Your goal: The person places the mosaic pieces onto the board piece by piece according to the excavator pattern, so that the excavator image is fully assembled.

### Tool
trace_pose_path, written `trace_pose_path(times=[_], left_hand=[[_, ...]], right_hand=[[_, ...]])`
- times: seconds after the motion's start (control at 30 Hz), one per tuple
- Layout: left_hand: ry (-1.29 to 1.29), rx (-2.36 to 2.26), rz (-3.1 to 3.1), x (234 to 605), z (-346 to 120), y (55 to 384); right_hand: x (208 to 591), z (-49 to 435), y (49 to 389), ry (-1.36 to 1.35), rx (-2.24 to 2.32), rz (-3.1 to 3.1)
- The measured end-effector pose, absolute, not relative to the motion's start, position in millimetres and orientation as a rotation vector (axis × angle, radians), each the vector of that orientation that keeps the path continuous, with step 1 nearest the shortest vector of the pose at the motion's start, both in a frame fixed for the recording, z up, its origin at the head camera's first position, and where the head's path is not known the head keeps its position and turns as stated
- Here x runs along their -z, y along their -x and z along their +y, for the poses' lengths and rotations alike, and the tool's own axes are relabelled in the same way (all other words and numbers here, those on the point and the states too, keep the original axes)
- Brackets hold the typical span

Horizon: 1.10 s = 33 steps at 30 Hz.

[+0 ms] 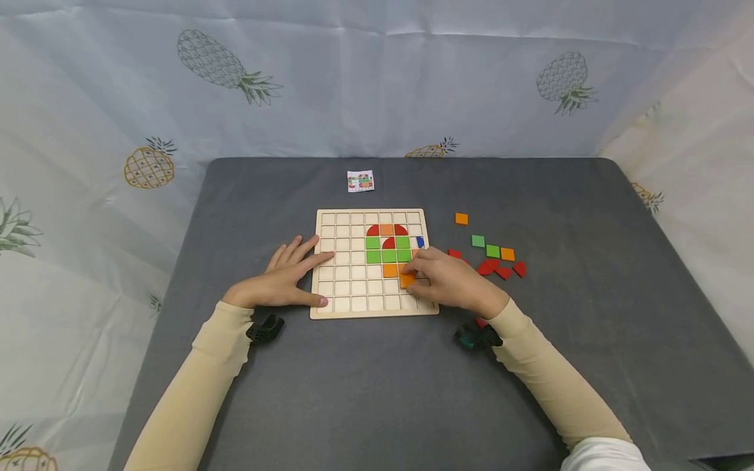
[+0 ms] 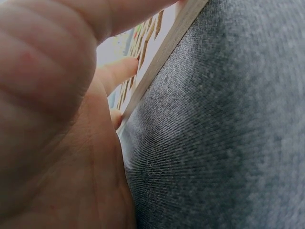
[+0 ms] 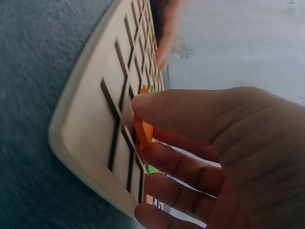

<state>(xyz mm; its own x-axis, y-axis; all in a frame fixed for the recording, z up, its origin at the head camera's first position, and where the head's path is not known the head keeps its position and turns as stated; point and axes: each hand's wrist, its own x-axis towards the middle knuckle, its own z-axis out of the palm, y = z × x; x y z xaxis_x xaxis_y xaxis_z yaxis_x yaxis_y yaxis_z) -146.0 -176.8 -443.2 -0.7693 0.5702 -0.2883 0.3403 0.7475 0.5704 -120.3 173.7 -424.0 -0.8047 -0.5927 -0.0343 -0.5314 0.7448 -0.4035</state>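
A wooden grid board (image 1: 341,314) lies on the grey table, with red, orange and green pieces set in its right half and a blue piece (image 1: 420,242) near its right edge. My right hand (image 1: 450,280) pinches an orange square tile (image 1: 406,280) between thumb and fingers over the board's lower right cells. In the right wrist view that orange tile (image 3: 143,132) is tilted against the grid. My left hand (image 1: 279,278) rests on the board's left edge, fingers spread, thumb on the lower left; in the left wrist view its fingertips touch the wooden rim (image 2: 164,52).
Right of the board lie loose pieces: an orange square (image 1: 461,218), green squares (image 1: 492,250), another orange square (image 1: 507,254) and several red pieces (image 1: 487,266). A small pattern card (image 1: 360,181) lies beyond the board. A patterned curtain (image 1: 377,85) hangs behind the table.
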Motion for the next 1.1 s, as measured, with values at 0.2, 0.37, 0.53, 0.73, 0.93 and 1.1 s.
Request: trace_pose_path(times=[0.2,0.37,0.53,0.73,0.93,1.1], left_hand=[[-0.685,-0.691,2.491,440.7,-176.1,145.3],[-0.685,-0.685,2.492,440.9,-176.1,145.8],[-0.688,-0.689,2.491,441.4,-176.6,146.2],[-0.688,-0.698,2.484,441.0,-177.0,146.3],[-0.686,-0.705,2.478,440.3,-177.2,146.6],[-0.691,-0.711,2.475,440.2,-177.6,146.6]], right_hand=[[428.3,172.5,119.9,0.973,0.554,2.806],[428.4,172.1,119.4,0.980,0.543,2.802],[426.3,171.3,118.5,1.000,0.527,2.798],[424.1,170.9,116.2,1.025,0.517,2.821],[420.0,170.6,115.4,1.020,0.505,2.806],[413.9,179.2,121.2,0.890,0.565,2.782]])
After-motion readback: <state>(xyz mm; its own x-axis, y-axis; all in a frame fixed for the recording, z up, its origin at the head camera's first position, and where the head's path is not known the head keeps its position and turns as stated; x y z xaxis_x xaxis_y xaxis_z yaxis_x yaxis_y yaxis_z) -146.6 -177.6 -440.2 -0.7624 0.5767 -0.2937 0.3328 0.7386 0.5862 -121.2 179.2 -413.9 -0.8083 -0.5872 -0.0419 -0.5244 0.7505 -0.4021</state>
